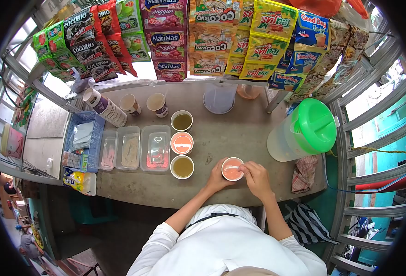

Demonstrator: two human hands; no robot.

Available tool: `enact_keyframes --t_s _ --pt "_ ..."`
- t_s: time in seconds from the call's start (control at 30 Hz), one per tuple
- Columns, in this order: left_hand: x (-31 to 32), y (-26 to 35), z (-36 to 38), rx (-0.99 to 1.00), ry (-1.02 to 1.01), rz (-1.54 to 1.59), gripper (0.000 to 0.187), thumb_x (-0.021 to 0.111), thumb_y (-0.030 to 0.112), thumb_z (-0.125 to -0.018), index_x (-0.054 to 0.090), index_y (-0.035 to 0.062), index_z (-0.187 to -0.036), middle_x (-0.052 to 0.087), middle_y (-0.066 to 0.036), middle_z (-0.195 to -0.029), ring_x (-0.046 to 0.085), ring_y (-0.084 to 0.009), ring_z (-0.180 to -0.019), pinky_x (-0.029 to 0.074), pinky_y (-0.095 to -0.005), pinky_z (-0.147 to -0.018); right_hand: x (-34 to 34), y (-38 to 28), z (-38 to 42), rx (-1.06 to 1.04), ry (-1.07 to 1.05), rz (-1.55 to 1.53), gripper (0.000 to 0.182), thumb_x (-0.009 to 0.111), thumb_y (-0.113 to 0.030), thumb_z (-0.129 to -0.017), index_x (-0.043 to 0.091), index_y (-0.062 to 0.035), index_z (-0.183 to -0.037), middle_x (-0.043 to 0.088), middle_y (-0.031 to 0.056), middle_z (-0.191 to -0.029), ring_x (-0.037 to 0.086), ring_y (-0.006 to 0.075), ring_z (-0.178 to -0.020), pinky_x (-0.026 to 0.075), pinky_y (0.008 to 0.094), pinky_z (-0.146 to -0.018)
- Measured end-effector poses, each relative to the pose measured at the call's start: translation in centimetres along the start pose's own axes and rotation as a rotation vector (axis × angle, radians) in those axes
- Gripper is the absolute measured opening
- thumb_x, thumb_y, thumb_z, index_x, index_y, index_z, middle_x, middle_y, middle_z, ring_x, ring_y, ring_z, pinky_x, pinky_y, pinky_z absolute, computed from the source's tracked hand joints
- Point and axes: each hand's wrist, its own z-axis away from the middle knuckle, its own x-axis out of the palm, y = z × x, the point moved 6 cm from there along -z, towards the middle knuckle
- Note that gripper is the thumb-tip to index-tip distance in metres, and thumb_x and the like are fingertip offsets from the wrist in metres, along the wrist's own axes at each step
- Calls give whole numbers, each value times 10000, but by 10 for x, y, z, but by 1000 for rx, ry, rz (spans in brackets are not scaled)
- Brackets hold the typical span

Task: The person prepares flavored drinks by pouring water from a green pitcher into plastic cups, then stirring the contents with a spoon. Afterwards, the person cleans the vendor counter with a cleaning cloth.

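Note:
Near the counter's front edge, my left hand is wrapped around the side of a paper cup of pink-orange drink. My right hand pinches a spoon whose pale end reaches into that drink; most of its handle is hidden by my fingers. To the left, three filled cups stand in a column: a cup of greenish-brown drink, a cup of pink-orange drink with a white patch on top, and another greenish-brown cup.
Left of the cups are plastic tubs of powder, a blue basket and a cup stack. A green-lidded pitcher and a checked cloth stand right. Drink sachets hang across the back above the counter.

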Motion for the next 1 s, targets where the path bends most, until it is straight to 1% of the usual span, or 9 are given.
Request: enact_keyframes --t_s 0.1,0.2,0.3,0.4,0.5,0.7,0.8,0.9,1.0 --pt "1 -3 0 -3 10 19 819 913 121 -534 538 36 -1257 618 -128 -1204 619 -294 -1094 501 -383 -945 -2 2 1 10 -34 -3 208 563 -207 -949 656 -42 -862 629 94 -777 583 310 -680 404 391 -622" --pt "1 -3 1 -5 11 -10 821 913 123 -535 537 36 -1259 617 -127 -1207 620 -290 -1093 503 -383 -941 -5 -1 0 -23 -34 118 216 553 -207 -954 647 -40 -855 617 94 -770 574 313 -672 400 394 -619" --pt "0 -1 0 1 11 -6 814 915 126 -534 543 37 -1252 617 -125 -1209 620 -290 -1093 503 -383 -941 -7 -3 -3 -36 8 143 217 555 -208 -953 639 -37 -850 609 92 -772 571 312 -671 396 395 -614" --pt "0 2 -1 12 4 16 804 914 128 -533 550 36 -1244 615 -123 -1215 619 -291 -1098 500 -387 -947 -5 -5 -4 -62 45 117 224 553 -214 -957 641 -38 -850 617 93 -791 574 310 -684 399 390 -619" --pt "3 -3 -1 -10 -44 20 877 908 117 -519 497 22 -1288 581 -162 -1253 573 -349 -1154 472 -416 -990 -2 -3 -3 -49 56 4 233 551 -221 -963 642 -39 -849 620 93 -788 575 309 -687 401 385 -627" --pt "3 -5 1 -13 -23 14 891 912 116 -510 496 21 -1293 581 -166 -1254 575 -347 -1154 475 -413 -988 -6 1 -1 20 -49 -50 240 535 -216 -973 639 -42 -845 620 95 -779 578 308 -687 401 382 -631" --pt "2 -4 1 -31 -21 28 889 911 117 -510 498 23 -1291 582 -163 -1253 579 -346 -1147 479 -410 -982 -10 -2 -3 -26 -20 90 233 528 -199 -976 636 -43 -841 619 94 -778 579 304 -689 399 380 -630" --pt "1 -2 0 -45 -34 23 886 910 114 -506 502 25 -1287 583 -160 -1252 582 -344 -1143 481 -410 -979 -14 -7 -5 -38 32 105 218 530 -188 -975 641 -44 -854 624 92 -786 581 301 -692 400 378 -633" --pt "1 4 -2 -20 -37 23 880 908 111 -507 506 27 -1284 585 -158 -1248 581 -345 -1143 481 -410 -977 -14 -6 -5 -16 73 40 216 531 -182 -976 649 -44 -859 631 90 -793 586 297 -696 404 377 -638"
